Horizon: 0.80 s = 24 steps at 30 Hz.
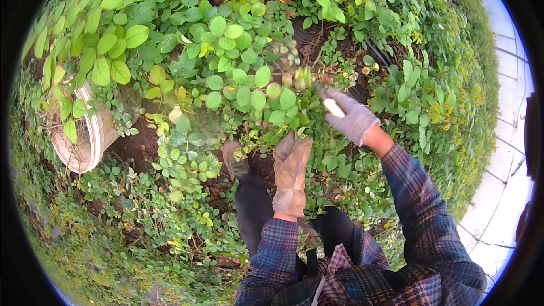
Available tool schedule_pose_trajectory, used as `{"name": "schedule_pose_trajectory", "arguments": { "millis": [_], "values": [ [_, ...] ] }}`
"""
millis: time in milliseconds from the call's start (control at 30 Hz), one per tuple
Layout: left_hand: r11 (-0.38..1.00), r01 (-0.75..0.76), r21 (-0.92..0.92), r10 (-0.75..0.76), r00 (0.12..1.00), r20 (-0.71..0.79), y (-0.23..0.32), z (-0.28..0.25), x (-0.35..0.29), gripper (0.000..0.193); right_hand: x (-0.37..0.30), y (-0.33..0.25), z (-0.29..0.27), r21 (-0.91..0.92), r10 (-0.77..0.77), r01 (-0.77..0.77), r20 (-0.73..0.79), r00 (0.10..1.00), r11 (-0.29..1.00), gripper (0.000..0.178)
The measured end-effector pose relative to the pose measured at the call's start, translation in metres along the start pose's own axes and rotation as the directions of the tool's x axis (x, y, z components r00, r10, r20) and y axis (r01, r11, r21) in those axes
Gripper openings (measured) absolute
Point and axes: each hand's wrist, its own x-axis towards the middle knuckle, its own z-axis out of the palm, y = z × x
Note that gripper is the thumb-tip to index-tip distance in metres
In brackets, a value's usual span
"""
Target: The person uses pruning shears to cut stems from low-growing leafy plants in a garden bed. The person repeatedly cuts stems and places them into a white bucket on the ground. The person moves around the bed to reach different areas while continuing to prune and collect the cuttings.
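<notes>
My right hand (pixel 356 119), in a greyish glove, is closed round the white handle (pixel 334 107) of a small hand tool. Its dark working end points up and left into the leaves and is smeared by motion, so its exact kind is unclear. Lower and to the left, my left hand (pixel 291 167) wears a tan, soil-stained glove. Its fingers are drawn together at the edge of the low leafy plants (pixel 258 93); whatever they grip is hidden by foliage. Blurred leaves and stems show just beyond the tool.
A whitish bucket (pixel 93 127) lies tipped on its side at the left among the plants. Bare brown soil (pixel 136 144) shows beside it. My shoe (pixel 233 158) and dark-clad legs stand amid the foliage. Pale paving (pixel 501 153) runs along the right edge.
</notes>
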Motion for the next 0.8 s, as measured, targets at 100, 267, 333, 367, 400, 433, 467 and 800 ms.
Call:
{"name": "schedule_pose_trajectory", "arguments": {
  "millis": [100,267,333,367,400,433,467,800],
  "values": [
    [0.995,0.035,-0.094,-0.038,0.999,-0.034,0.001,0.003,-0.001,0.057,0.009,0.019,0.002,0.007,-0.024,0.026,-0.215,0.976,1.000,0.058],
    [0.974,0.042,-0.222,-0.057,0.997,-0.060,-0.002,0.005,-0.003,0.055,0.053,0.030,0.027,-0.506,0.191,-0.099,0.132,0.973,0.857,0.061],
    [0.986,0.051,-0.158,-0.059,0.997,-0.047,-0.005,0.003,0.001,0.054,0.060,0.025,0.027,-0.509,0.096,-0.014,0.135,0.986,0.861,0.066],
    [0.990,0.073,-0.121,-0.079,0.996,-0.044,-0.008,0.000,0.003,0.053,0.061,0.022,0.025,-0.518,0.082,0.005,0.145,0.986,0.856,0.068],
    [0.990,0.091,-0.106,-0.098,0.993,-0.061,-0.010,-0.002,0.007,0.056,0.056,0.019,0.021,-0.459,0.068,-0.015,0.098,0.993,0.888,0.066],
    [0.989,0.110,-0.094,-0.118,0.989,-0.084,-0.013,-0.006,0.010,0.059,0.050,0.016,0.017,-0.296,0.031,-0.015,0.049,0.998,0.955,0.065],
    [0.990,0.115,-0.081,-0.123,0.987,-0.100,-0.016,-0.009,0.012,0.062,0.043,0.014,0.012,-0.125,0.004,-0.004,0.001,1.000,0.992,0.064],
    [0.988,0.100,-0.119,-0.119,0.978,-0.170,-0.022,-0.011,0.011,0.057,0.074,-0.002,0.067,0.748,0.212,-0.631,0.663,0.717,-0.206,0.041]
  ]
}}
